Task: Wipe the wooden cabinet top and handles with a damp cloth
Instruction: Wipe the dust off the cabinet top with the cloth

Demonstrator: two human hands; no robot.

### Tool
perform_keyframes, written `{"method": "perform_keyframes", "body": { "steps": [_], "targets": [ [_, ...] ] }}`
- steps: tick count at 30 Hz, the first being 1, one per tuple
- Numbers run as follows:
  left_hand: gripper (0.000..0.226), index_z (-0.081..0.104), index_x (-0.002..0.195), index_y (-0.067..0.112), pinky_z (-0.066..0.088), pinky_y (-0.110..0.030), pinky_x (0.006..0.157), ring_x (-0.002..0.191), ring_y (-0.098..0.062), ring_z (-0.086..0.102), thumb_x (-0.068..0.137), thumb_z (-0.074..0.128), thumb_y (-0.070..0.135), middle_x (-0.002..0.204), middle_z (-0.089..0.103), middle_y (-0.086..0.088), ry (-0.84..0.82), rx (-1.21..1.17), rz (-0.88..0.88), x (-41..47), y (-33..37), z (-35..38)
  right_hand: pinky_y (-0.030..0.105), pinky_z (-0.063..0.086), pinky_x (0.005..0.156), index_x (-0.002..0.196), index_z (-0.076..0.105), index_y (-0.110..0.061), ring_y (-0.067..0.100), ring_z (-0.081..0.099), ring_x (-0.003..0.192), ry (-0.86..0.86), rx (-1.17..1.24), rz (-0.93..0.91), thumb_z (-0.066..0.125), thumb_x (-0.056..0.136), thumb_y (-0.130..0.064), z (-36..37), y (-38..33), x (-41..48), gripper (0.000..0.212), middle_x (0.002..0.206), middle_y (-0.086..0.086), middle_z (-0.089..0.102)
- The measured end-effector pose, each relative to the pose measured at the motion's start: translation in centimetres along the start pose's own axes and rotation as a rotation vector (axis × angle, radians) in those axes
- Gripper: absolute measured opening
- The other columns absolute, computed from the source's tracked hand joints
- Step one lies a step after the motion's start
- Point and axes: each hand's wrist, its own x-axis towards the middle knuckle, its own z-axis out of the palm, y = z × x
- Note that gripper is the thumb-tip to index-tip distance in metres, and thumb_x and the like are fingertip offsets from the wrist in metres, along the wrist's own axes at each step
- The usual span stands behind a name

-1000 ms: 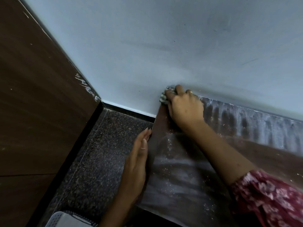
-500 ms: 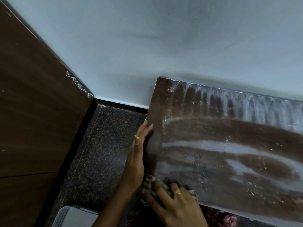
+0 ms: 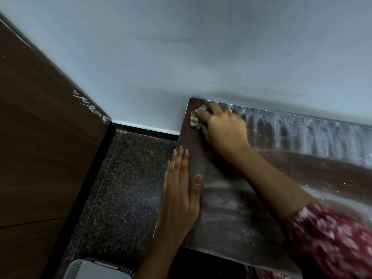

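Note:
The dark wooden cabinet top [image 3: 314,170] fills the right half of the head view, streaked with pale dust and wet marks. My right hand [image 3: 223,127] presses a bunched, pale checked cloth [image 3: 195,119] onto the top's far left corner, close to the wall. Only a bit of the cloth shows past my fingers. My left hand [image 3: 181,196] lies flat with fingers together along the cabinet's left edge, thumb resting on the top. No handles are visible.
A pale blue wall [image 3: 201,47] runs behind the cabinet. A brown wooden panel [image 3: 40,137] stands at the left. Dark speckled floor [image 3: 120,188] lies between it and the cabinet. A white perforated basket [image 3: 90,269] sits at the bottom edge.
My right hand with the cloth swept from the far left corner down to the near edge, then back up to the corner. My left hand stayed on the left edge.

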Motion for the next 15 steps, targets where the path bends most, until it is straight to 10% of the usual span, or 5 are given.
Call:
{"method": "perform_keyframes", "body": {
  "steps": [12, 15],
  "targets": [
    [0.069, 0.03, 0.144, 0.007, 0.021, -0.047, 0.116, 0.145, -0.009, 0.014, 0.096, 0.015, 0.054, 0.154, 0.028, -0.007, 0.038, -0.134, 0.018, 0.0, 0.5, -0.6, 0.036, 0.05, 0.071, 0.14, 0.032, -0.016, 0.033, 0.055, 0.105, -0.06, -0.014, 0.059, 0.045, 0.096, -0.023, 0.1, -2.0, -5.6, 0.046, 0.14, 0.011, 0.04],
    [0.07, 0.033, 0.142, 0.007, 0.022, -0.045, 0.116, 0.144, -0.008, 0.018, 0.095, 0.013, 0.055, 0.153, 0.031, -0.004, 0.049, -0.206, 0.008, -0.1, 0.2, -0.7, 0.03, 0.054, 0.058, 0.132, 0.052, -0.013, 0.028, 0.066, 0.083, -0.13, -0.016, 0.02, 0.072, 0.077, -0.024, -0.6, -4.2, -12.0, 0.059, 0.13, 0.013, 0.057]
  ]
}}
